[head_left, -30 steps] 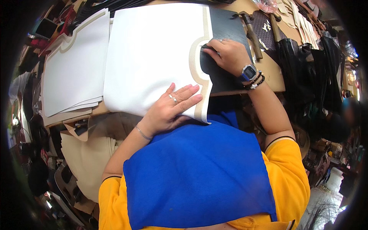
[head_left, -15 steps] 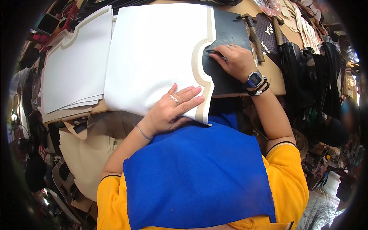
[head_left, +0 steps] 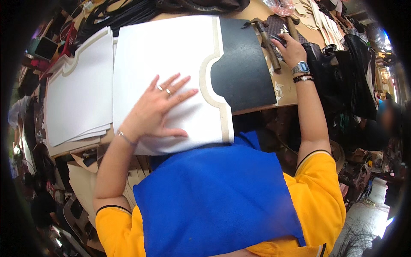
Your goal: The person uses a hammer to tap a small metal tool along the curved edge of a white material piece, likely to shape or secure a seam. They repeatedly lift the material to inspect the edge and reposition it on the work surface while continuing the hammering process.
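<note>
My left hand [head_left: 159, 107] lies spread, fingers apart, on a white sheet [head_left: 167, 47] with a beige border strip [head_left: 205, 75] along its notched right edge. The sheet lies partly over a dark grey board [head_left: 242, 64]. My right hand [head_left: 290, 50] is beyond the board's upper right, closed on a small black object [head_left: 277, 37] that is partly hidden by the fingers. A long worn metal tool [head_left: 269, 46], like a hammer, lies just left of that hand. A stack of similar white sheets [head_left: 77, 103] sits at the left.
The wooden table [head_left: 285, 99] also holds black strips [head_left: 102, 23], pale scraps [head_left: 325, 21] and a crumpled plastic bag [head_left: 278, 6]. Black material [head_left: 353, 90] hangs at the right. Cream sheets [head_left: 83, 180] lie below the table's left edge. A blue cloth [head_left: 214, 205] covers my front.
My left hand has moved left and spread wider. My right hand has gone from the notch up and right, beside the metal tools. The white sheet now sits slightly left and lower in view.
</note>
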Motion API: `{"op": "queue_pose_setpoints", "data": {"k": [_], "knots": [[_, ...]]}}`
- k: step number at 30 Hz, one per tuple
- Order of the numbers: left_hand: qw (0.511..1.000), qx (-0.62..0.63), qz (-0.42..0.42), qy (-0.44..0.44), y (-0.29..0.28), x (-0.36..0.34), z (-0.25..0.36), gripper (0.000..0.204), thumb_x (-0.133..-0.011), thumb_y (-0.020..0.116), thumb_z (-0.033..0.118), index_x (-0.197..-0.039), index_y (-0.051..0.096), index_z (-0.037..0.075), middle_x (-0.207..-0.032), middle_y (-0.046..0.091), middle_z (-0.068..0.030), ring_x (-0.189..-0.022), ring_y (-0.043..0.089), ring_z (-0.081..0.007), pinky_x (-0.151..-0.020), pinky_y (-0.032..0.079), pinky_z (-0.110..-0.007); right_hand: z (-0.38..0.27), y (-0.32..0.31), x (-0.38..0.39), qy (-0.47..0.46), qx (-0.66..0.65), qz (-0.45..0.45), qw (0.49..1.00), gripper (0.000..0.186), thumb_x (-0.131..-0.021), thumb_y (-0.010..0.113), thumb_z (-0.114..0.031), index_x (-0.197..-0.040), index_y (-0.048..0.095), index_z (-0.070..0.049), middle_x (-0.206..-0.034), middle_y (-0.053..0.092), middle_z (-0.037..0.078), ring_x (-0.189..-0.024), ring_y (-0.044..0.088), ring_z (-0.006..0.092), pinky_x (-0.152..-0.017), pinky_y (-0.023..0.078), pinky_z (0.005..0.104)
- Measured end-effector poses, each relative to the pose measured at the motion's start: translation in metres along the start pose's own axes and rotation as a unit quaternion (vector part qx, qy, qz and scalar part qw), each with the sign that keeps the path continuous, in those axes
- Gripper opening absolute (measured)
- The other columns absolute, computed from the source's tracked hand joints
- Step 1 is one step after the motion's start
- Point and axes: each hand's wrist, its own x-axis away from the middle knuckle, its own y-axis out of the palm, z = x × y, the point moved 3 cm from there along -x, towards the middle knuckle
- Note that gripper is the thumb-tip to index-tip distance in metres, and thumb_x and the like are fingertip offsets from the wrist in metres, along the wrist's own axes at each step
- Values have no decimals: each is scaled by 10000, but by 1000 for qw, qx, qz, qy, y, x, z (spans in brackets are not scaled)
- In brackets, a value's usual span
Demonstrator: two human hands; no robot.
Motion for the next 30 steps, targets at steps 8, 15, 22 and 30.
{"op": "queue_pose_setpoints", "data": {"k": [8, 15, 22, 30], "knots": [[955, -73, 74, -279, 21, -65, -17, 1112, -590, 619, 858, -1470, 426, 206, -1540, 271, -269, -1449, 246, -377, -1118, 222, -601, -19, 44, -2, -4, -60, -30, 998, 479, -923, 569, -477, -1247, 598, -125, -1067, 679, 146, -1026, 638, 331, -859, 526, 439], [978, -110, -130, -117, -8, -85, 6, 1100, -644, 546, 882, -1481, 400, 184, -1525, 335, -212, -1442, 282, -328, -1128, 230, -591, 11, 41, -5, 95, -136, -93, 982, 435, -948, 514, -350, -1175, 563, 18, -1097, 643, 287, -1056, 617, 417, -919, 484, 478], [949, -81, 11, -305, 33, -45, 7, 1076, -731, 501, 852, -1530, 288, 162, -1587, 215, -189, -1482, 170, -344, -1098, 189, -684, -16, -11, 42, 42, -353, -99, 929, 432, -937, 604, -376, -1154, 579, -2, -943, 666, 237, -889, 657, 361, -792, 500, 418], [962, -43, 140, -232, 24, -86, -8, 686, -828, 675, 501, -1315, 534, 39, -1486, 383, -227, -1327, 422, -381, -1054, 355, -561, -65, -8, 86, -29, -231, -180, 956, 387, -970, 515, -367, -1052, 536, 11, -875, 652, 287, -846, 640, 452, -763, 496, 509]]}}
